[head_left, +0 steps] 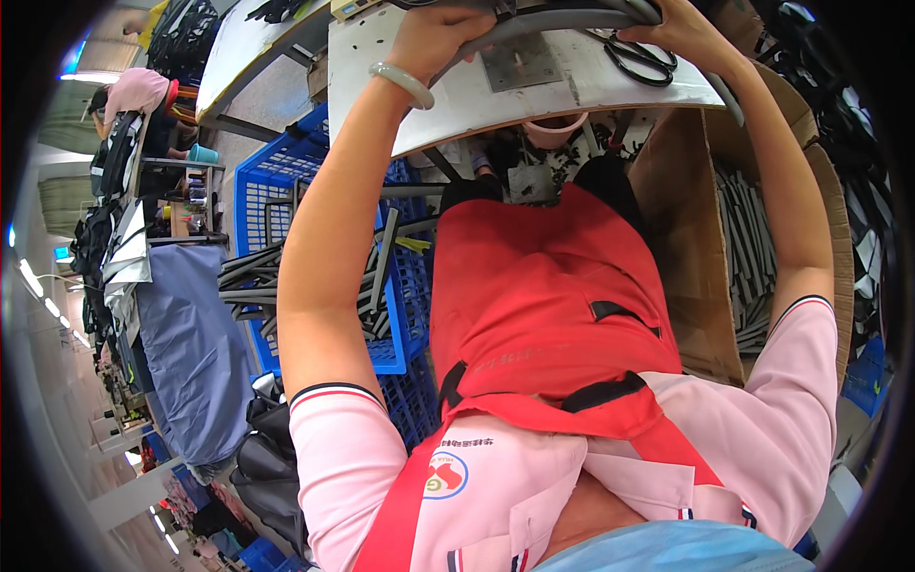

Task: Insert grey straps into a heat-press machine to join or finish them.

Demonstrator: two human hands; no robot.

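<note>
A bent grey tube-like strip (572, 19) spans the far edge of the view above the white worktable (429, 110). My left hand (440, 38) is closed around its left part, with some fingertips cut off at the top edge. My right hand (681, 30) grips the strip at its right bend, and a grey end hangs down beside my right wrist. Black-handled scissors (640, 65) lie on the table just below my right hand. A flat metal plate (521, 65) is set in the tabletop between my hands. Something dark beside my left hand is partly cut off.
A blue plastic crate (386, 357) with several grey strips stands to the left below the table. On the right, a cardboard box (679, 181) holds many more. A pinkish bucket (555, 132) sits under the table. Another person (138, 93) is far left, near shelves.
</note>
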